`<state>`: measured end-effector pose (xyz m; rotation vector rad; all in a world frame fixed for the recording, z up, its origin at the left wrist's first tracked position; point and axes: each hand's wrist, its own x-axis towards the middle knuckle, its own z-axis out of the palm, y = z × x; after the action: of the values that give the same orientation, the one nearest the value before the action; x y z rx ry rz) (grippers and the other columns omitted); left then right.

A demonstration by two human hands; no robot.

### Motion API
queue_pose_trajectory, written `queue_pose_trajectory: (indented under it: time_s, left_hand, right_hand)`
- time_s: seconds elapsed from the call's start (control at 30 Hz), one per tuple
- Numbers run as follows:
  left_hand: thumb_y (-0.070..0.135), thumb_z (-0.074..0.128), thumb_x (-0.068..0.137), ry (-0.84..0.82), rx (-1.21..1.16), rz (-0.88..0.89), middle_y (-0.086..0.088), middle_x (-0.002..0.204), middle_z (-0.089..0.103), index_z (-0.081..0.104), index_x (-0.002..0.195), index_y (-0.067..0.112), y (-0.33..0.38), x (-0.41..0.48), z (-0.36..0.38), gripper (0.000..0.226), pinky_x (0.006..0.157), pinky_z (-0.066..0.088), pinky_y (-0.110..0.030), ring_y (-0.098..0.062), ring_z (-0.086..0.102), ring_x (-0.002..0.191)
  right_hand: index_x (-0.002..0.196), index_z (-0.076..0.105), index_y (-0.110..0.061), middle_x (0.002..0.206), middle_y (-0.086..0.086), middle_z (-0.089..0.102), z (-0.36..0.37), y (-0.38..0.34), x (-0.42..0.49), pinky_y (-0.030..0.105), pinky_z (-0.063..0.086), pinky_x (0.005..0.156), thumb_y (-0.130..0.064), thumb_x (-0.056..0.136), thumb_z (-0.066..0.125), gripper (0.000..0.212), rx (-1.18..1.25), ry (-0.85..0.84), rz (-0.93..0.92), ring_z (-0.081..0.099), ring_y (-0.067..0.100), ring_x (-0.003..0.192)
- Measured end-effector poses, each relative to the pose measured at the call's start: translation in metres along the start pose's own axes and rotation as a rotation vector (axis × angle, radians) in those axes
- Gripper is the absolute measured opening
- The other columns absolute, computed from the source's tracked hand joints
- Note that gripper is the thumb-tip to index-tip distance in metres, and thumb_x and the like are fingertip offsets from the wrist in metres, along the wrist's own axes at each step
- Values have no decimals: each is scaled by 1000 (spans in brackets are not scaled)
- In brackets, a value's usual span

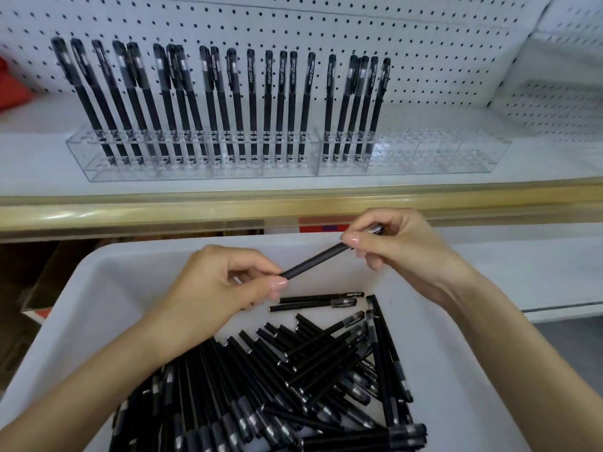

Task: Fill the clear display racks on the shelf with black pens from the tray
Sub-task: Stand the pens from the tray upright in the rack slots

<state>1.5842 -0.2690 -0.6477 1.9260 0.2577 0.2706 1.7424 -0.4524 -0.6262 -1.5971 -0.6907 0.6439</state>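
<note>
One black pen [313,261] hangs slanted above the white tray [107,288], held at both ends. My left hand [225,285] pinches its lower end and my right hand [391,246] grips its capped upper end. Several more black pens [293,380] lie piled in the tray's near part. On the shelf stand two clear display racks. The left rack [195,169] carries several upright pens along its back row. The right rack [424,158] has several pens at its left end, and its other holes show no pens.
A white pegboard [424,34] backs the shelf. A gold-coloured shelf edge [163,210] runs between the racks and the tray. Something red [9,86] sits at the far left. A lower white shelf [538,272] lies to the right of the tray.
</note>
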Motion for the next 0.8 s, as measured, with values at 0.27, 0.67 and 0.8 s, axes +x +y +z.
queue_pose_trajectory:
  time_s: [0.27,0.67,0.8]
  left_hand:
    - [17,64,79,-58,-190,63,-3,68,73,72,82,13,54,43,30,10,56,50,-15,-5,61,57]
    - [54,31,91,92,779,335,16,149,32,30,146,33,78,104,36,59,106,9,-15,0,30,136]
    - [52,30,96,157,853,359,10,155,27,25,149,28,76,117,40,58,108,7,-17,-5,25,141]
  right_hand:
    - [96,67,4,69,-5,65,-37,-48,19,15,49,54,-22,76,64,33,288,82,-66,57,5,55]
    - [96,67,4,86,10,74,-123,-126,51,27,59,72,-17,87,67,22,-231,402,-312,72,19,77]
    - [87,69,-6,83,7,73,-132,-120,81,25,59,70,-16,87,69,10,-307,456,-266,71,14,71]
